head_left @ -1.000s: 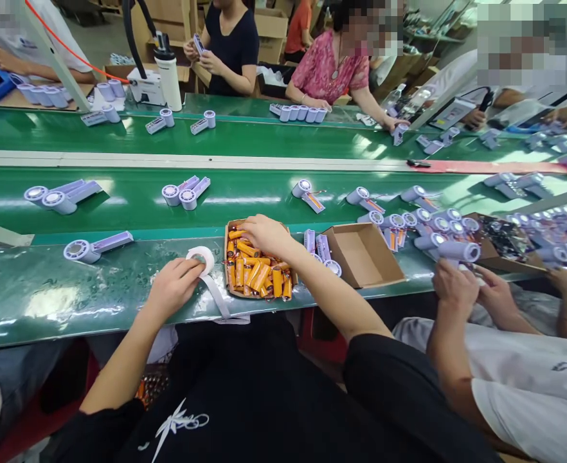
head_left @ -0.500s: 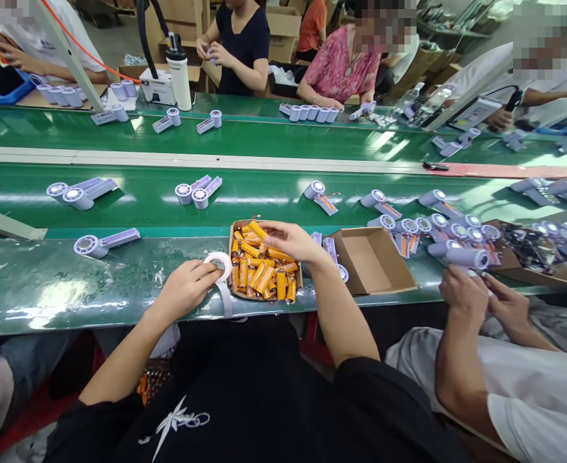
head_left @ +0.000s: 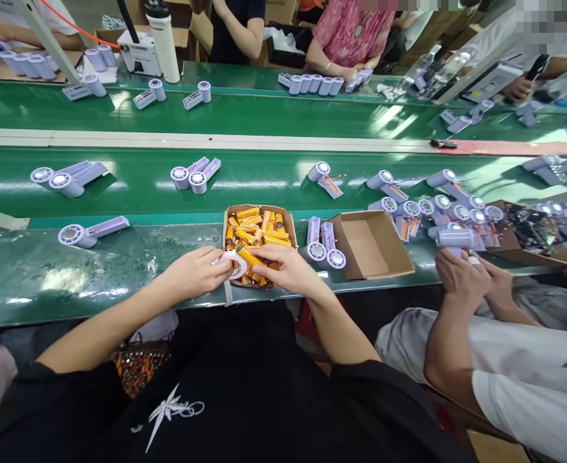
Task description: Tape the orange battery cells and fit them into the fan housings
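My left hand [head_left: 204,271] is closed on a roll of white tape [head_left: 238,266], whose loose strip hangs down at the bench edge. Between the thumb and fingers of my right hand [head_left: 288,267] is an orange cylindrical battery [head_left: 249,255], its near end close to the tape roll. Both hands are over the front of a cardboard box [head_left: 292,226] filled with orange batteries [head_left: 249,219]. Just right of the box, two lilac handheld fan bodies [head_left: 316,249] lie with their handles pointing away. My right fingers partly hide the battery.
An open cardboard box [head_left: 370,244] stands to the right. Beyond it a co-worker's hands [head_left: 464,273] hold a lilac fan body. More fan bodies [head_left: 66,184] lie along the green conveyor belt [head_left: 245,183]; one fan body [head_left: 78,235] lies at left. Other people sit across the belt.
My right hand has drawn a battery from the box back toward me, to the tape roll. My left hand has moved right with the tape. The view has tilted down.
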### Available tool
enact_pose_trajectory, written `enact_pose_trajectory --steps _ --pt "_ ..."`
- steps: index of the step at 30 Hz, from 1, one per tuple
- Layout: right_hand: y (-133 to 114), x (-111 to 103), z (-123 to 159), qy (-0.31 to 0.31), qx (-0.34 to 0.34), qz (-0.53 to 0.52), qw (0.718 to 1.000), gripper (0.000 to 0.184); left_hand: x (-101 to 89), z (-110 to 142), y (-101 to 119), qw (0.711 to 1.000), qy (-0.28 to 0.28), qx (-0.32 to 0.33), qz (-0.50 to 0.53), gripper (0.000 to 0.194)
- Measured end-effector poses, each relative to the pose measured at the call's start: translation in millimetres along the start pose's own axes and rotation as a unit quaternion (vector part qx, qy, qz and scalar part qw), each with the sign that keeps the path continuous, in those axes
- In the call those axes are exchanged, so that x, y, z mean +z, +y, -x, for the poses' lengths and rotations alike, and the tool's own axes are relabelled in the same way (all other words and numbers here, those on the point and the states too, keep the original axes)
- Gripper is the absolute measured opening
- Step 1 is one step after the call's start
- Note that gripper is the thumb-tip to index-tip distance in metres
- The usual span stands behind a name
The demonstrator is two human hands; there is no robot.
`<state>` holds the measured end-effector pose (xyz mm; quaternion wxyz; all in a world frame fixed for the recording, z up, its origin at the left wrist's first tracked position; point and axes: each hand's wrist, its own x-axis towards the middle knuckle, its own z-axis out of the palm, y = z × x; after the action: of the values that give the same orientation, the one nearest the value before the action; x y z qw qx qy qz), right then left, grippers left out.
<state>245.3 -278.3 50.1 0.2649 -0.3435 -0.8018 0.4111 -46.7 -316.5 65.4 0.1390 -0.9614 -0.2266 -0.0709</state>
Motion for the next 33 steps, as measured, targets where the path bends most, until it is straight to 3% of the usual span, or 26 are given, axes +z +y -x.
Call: enact_pose_trajectory --steps 2,5,7,10,13,15,17,20,23,25,27,28,30,33 --pt "-2 -1 2 -0.037 0.031 0.001 0.999 0.038 -2.6 -4 -5 0.998 -0.033 0.025 0.045 0.026" --pt "-8 -9 3 -0.083 0.073 -0.012 0.994 0.030 -11.7 -12 -8 0.992 -0.040 0.047 0.113 0.034" --pt "-12 -8 3 -0.061 0.094 -0.063 0.992 0.025 -19.1 -16 -7 0.990 -0.040 0.039 0.133 0.035" --pt "-13 14 4 0.069 0.128 -0.218 0.965 0.038 -23.8 -21 1 0.989 -0.030 -0.016 0.142 0.031" --pt "-9 52 3 0.262 0.141 -0.348 0.889 0.055 -17.0 -24 24 0.990 0.017 -0.079 0.113 0.028" --pt "-5 62 1 0.327 0.147 -0.392 0.847 0.058 -10.4 -24 50 0.985 0.079 -0.119 0.096 0.026" --pt "2 44 0 0.356 0.133 -0.403 0.833 0.059 -5.0 -17 76 0.976 0.132 -0.111 0.130 0.023" --pt "16 -19 5 0.464 0.033 -0.340 0.817 0.055 7.9 13 91 0.966 0.140 -0.136 0.170 0.025" --pt "26 -64 21 0.512 -0.013 -0.267 0.816 0.058 34.9 66 65 0.948 0.112 -0.280 0.105 0.023" --pt "30 -63 34 0.489 0.001 -0.261 0.832 0.060 54.2 102 40 0.936 0.071 -0.335 0.084 0.028" --pt "36 -43 43 0.469 0.020 -0.279 0.838 0.059 68.4 122 19 0.923 0.037 -0.371 0.097 0.036" --pt "39 -33 45 0.466 0.026 -0.291 0.835 0.058 73.2 123 9 0.916 0.027 -0.384 0.114 0.038" --pt "44 -17 43 0.465 0.028 -0.306 0.830 0.056 79.7 100 -18 0.904 0.021 -0.403 0.143 0.041" --pt "46 -18 28 0.447 0.023 -0.305 0.840 0.055 91.2 20 -80 0.894 0.025 -0.426 0.135 0.045"
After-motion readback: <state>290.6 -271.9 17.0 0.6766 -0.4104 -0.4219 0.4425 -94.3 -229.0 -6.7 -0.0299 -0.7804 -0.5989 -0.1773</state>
